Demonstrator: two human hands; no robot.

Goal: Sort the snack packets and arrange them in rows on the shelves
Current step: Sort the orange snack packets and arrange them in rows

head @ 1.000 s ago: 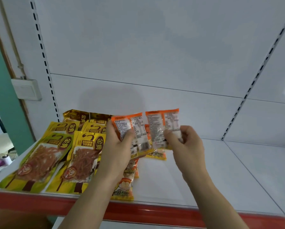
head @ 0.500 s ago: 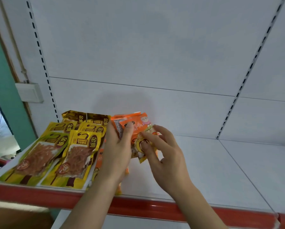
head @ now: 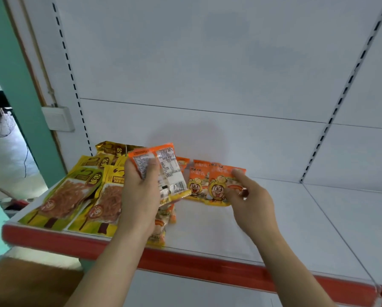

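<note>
Your left hand (head: 141, 191) is up over the front of the shelf (head: 274, 218), gripping a small fan of orange snack packets (head: 163, 171) with their printed backs and a barcode facing you, thumb clamped across the front of them. Your right hand (head: 249, 200) is out to the right, fingers mostly straight, with the index finger (head: 241, 176) laid along the top corner of an orange packet (head: 221, 185) lying face-up on the shelf; looks like touching rather than pinching, though it's a bit blurry. That packet overlaps another orange one (head: 196, 180) just to its left, and more orange ones (head: 161, 227) sit under your left hand near the red front edge (head: 207, 267). The yellow packets (head: 75, 196) are lined up in overlapping rows on the left end of the shelf, right up to the slotted upright (head: 75, 85). A white wall box (head: 57, 118) sits beside the green wall (head: 19, 85).
</note>
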